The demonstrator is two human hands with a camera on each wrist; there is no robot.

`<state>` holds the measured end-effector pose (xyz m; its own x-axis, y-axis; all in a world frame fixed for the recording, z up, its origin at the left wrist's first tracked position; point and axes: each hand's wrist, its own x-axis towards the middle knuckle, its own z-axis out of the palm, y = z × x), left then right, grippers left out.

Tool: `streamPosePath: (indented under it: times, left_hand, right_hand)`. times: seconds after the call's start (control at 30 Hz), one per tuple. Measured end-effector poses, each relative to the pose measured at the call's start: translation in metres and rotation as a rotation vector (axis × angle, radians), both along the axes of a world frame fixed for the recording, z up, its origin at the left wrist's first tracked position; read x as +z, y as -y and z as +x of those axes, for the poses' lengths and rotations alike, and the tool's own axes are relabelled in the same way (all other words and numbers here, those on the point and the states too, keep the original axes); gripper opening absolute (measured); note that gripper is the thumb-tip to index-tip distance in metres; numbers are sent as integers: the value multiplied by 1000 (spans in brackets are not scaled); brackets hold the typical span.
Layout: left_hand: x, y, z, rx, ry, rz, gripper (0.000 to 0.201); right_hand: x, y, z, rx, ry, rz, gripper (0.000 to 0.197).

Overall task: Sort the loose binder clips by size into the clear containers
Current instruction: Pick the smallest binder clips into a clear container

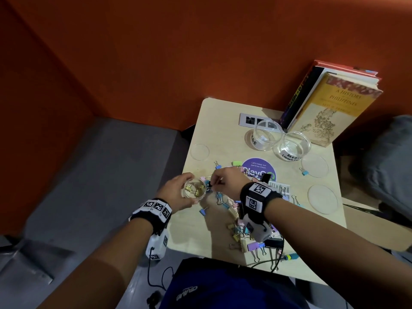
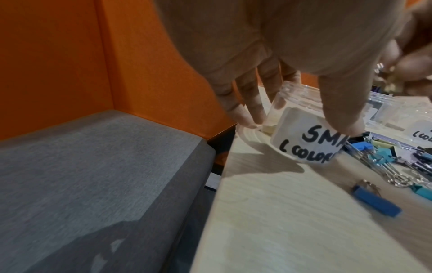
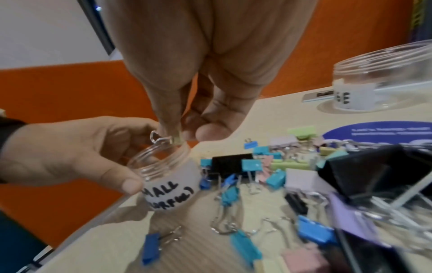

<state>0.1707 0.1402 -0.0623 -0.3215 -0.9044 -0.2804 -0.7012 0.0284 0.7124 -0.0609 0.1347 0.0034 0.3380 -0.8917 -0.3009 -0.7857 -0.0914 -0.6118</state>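
A person drops a small binder clip into a hand-held jar marked for small clips

The left hand curls its fingers round the small jar, lifted just off the table; the right hand pinches a small clip right at its mouth. Judged best: centre the clip over the opening, then part the fingers. Three clear jars show: this one with a few gold clips inside, a large-labelled jar and a medium-labelled jar at the back. Four flat lids lie about; the loose clips are too many to count
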Motion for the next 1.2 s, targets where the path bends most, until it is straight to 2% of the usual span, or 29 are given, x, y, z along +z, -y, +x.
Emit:
streamPosePath:
  times: [0.1, 0.3, 0.57, 0.77, 1.1, 1.2]
  left_hand:
    - [2, 1, 0, -19, 8, -4, 77]
    - [1, 2, 0, -18, 28, 16, 81]
    - [1, 2, 1, -29, 33, 10, 75]
    - [2, 1, 1, -30, 43, 5, 75]
    - [4, 2, 0, -16, 39, 22, 72]
    - [3, 2, 0, -16, 21, 30, 72]
  right_hand:
    - [0, 2, 19, 70, 30, -24, 9]
    - [-5, 3, 28, 37, 20, 14, 8]
    - [-7, 8, -24, -101, -111, 20, 11]
    - [-12, 5, -55, -125, -244, 64, 12]
    - [-27, 3, -43, 49, -404, 52, 28]
    - [-30, 3, -35, 91, -419, 13, 26]
